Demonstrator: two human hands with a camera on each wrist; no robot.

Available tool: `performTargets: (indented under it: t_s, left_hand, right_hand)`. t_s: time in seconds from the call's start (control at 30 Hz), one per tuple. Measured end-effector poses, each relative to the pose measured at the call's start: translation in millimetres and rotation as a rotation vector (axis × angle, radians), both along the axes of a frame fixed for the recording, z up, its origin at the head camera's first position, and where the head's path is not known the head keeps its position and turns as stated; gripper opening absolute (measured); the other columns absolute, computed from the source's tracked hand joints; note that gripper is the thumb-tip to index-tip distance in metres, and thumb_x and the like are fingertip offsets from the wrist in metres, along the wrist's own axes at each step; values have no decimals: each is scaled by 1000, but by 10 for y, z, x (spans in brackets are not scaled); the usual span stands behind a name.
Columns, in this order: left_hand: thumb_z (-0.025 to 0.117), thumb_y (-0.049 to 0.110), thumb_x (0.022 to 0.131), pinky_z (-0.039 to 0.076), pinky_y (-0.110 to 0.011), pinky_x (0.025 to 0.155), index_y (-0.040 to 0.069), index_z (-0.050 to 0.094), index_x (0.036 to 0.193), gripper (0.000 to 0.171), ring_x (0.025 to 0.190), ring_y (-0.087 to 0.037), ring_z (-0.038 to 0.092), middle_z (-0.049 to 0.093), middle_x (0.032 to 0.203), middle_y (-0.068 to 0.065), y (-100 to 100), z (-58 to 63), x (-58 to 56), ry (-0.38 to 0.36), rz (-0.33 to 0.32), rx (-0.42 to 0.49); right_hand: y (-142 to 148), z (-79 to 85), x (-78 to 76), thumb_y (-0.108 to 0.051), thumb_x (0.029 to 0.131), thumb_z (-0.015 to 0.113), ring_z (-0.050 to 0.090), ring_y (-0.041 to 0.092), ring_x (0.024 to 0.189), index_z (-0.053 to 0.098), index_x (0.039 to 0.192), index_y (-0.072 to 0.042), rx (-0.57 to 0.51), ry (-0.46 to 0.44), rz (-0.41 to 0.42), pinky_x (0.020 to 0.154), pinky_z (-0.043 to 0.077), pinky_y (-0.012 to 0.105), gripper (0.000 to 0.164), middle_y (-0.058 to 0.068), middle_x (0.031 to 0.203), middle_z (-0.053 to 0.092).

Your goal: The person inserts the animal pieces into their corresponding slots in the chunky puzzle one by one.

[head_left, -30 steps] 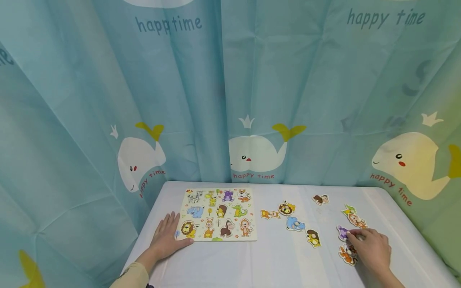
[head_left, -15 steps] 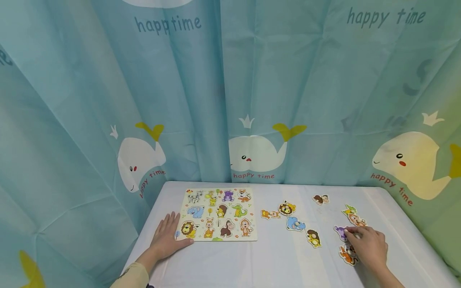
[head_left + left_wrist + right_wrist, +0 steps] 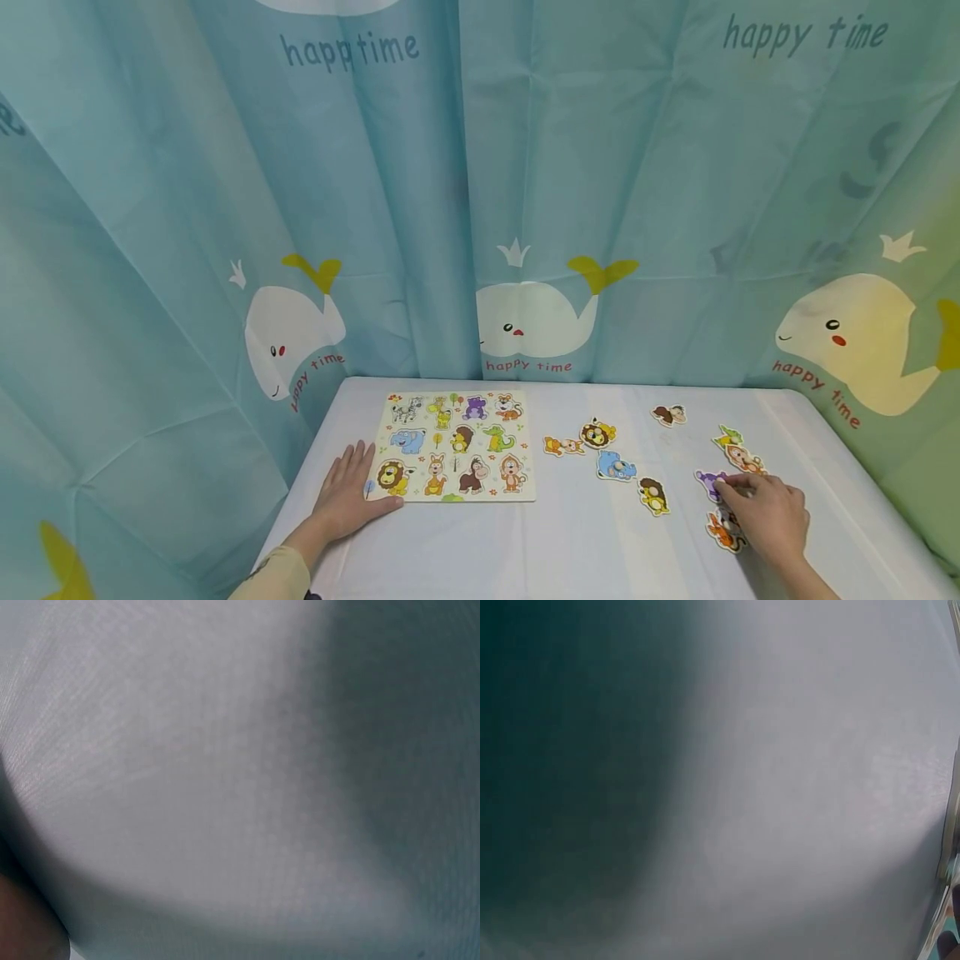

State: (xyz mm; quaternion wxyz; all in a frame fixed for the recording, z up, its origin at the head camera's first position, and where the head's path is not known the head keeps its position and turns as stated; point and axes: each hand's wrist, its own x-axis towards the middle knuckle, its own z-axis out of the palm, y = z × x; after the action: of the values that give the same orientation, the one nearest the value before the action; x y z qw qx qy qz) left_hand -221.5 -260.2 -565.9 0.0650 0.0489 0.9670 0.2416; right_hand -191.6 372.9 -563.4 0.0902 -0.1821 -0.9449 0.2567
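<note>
In the head view my left hand (image 3: 348, 492) lies flat with fingers spread. Its fingertips and thumb are right at the left edge of a puzzle board (image 3: 416, 493) printed with cartoon animals. Over at the right, my right hand (image 3: 772, 512) pinches a purple hippo puzzle piece (image 3: 707, 481) between thumb and index finger. Just below it, an orange tiger piece (image 3: 722, 533) is partly covered by that hand, with another piece beside it mostly hidden. A monkey piece (image 3: 741, 458) lies above the hand, touching a green crocodile piece (image 3: 727, 437).
Between board and right hand lie kangaroo (image 3: 558, 447), lion (image 3: 597, 434), blue elephant (image 3: 615, 467) and hedgehog (image 3: 652, 497) pieces. A brown gorilla piece (image 3: 667, 415) sits farther back. A whale-print curtain (image 3: 532, 208) hangs behind the table. Both wrist views show mostly blurred white cloth (image 3: 187, 787).
My right hand has shifted slightly left with the hippo piece, which has turned a little. The left hand and the board have stayed where they were.
</note>
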Motion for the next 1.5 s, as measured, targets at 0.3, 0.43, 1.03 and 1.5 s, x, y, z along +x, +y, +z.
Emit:
performTargets:
  t_s: [0.3, 0.43, 1.03, 1.5]
  left_hand:
    - [74, 69, 79, -1, -60, 124, -5, 17, 161, 123, 154, -47, 1, 8, 167, -28, -3, 4, -5, -17, 3, -12]
    - [75, 68, 79, -1, -60, 124, -5, 17, 161, 123, 154, -46, 1, 8, 167, -28, -2, 17, 4, -22, 5, -11]
    - [75, 68, 79, -1, -60, 124, -5, 17, 161, 124, 154, -46, 1, 7, 167, -28, 16, 61, 26, -31, 8, -12]
    - [74, 66, 80, -1, -60, 124, -6, 17, 160, 122, 154, -47, 1, 8, 167, -29, 8, 33, 0, -24, 5, -7]
  right_hand:
    - [-22, 13, -18, -25, 95, 71, 33, 59, 121, 73, 107, 5, -9, 17, -5, 94, 29, 71, 32, 35, 123, 53]
    - [-34, 19, -26, -24, 95, 70, 33, 58, 122, 73, 108, 5, -17, 24, -1, 94, 29, 71, 33, 35, 126, 53]
    - [-11, -39, -66, -25, 94, 71, 42, 54, 111, 73, 108, 4, -46, 7, 52, 89, 32, 68, 32, 29, 115, 64]
    - [-32, -23, -49, -26, 94, 71, 41, 52, 110, 73, 108, 4, -60, 15, 34, 90, 31, 66, 33, 30, 115, 64]
